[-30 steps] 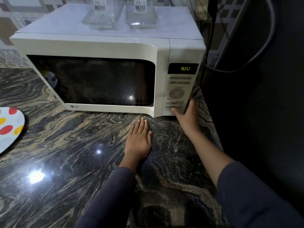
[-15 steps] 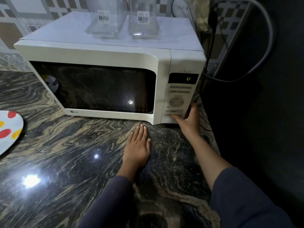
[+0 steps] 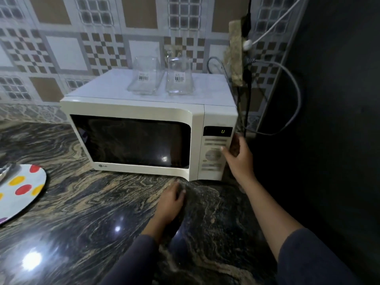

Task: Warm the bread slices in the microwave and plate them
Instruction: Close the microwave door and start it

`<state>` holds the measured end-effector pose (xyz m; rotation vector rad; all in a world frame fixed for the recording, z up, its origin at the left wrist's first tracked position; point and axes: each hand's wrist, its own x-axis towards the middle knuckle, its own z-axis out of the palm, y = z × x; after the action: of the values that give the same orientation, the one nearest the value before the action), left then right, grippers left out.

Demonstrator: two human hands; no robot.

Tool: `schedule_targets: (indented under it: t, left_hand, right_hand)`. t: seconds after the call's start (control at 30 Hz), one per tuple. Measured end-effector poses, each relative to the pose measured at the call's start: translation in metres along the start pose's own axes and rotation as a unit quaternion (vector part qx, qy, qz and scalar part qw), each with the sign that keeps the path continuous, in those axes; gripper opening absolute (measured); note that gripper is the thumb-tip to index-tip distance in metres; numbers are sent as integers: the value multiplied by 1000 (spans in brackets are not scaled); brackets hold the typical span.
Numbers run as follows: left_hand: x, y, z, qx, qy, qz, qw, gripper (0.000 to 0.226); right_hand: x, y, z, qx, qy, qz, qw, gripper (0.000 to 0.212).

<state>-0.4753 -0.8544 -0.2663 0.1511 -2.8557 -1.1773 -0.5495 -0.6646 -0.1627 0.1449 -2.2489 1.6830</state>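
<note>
1. Dark marbled counter (image 3: 82, 212) fills the lower frame.
2. Microwave (image 3: 144, 109), centre, door closed; no bread visible behind the dark window.
3. Spotted plate (image 3: 20, 192) waits at the left edge.
4. Right hand (image 3: 239, 159) has climbed from the bottom buttons to the dial (image 3: 212, 155), thumb pressing, fingers spread: probably adjusting settings.
5. Left hand (image 3: 170, 202) rests relaxed, holding nothing.

White microwave (image 3: 131, 109), door shut, window dark, display glowing green; spotted plate (image 3: 26, 200) flat, well left.
</note>
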Motion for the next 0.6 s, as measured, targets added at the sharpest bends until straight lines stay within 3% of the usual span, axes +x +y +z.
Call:
schedule_targets:
  t: [0.1, 0.2, 0.33, 0.6]
  left_hand:
    - [9, 30, -15, -131, 73, 10, 989, 35]
    - [23, 66, -29, -188, 129, 64, 972, 31]
    - [34, 97, -43, -215, 170, 95, 957, 22]
    - [41, 105, -47, -220, 206, 54, 952, 23]
  right_hand:
    - [13, -32, -5, -7, 13, -105, 994, 65]
    - [27, -61, -3, -78, 34, -198, 976, 53]
    - [35, -74, 5, -106, 30, -153, 982, 33]
    - [39, -83, 5, -93, 25, -123, 988, 35]
